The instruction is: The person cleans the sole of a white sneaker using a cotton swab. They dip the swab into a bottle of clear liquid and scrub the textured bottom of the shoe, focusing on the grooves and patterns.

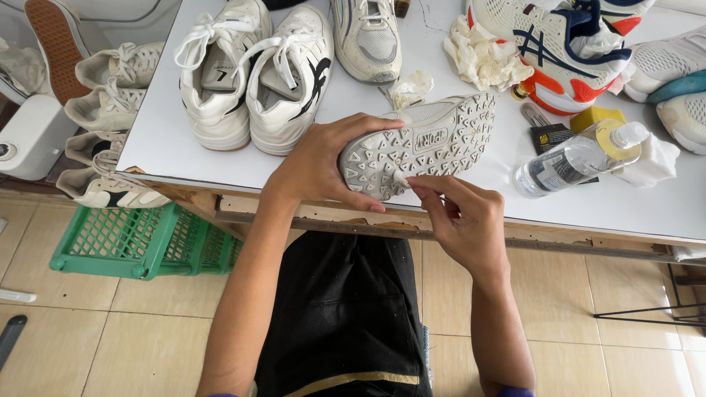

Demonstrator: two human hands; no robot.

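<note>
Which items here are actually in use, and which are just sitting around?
In use:
- left hand gripping the upturned grey shoe
- right hand pressing a small white wipe to its sole

Lying about:
- white sneaker pair
- crumpled tissue
- clear bottle
- yellow sponge
- green crate

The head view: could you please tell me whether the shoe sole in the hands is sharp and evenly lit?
In the head view the grey shoe sole is sharp, its tread crisp; light is soft and even, with faint shadows under the left hand and right hand; mild glare on the white table; edges bow slightly.
</note>
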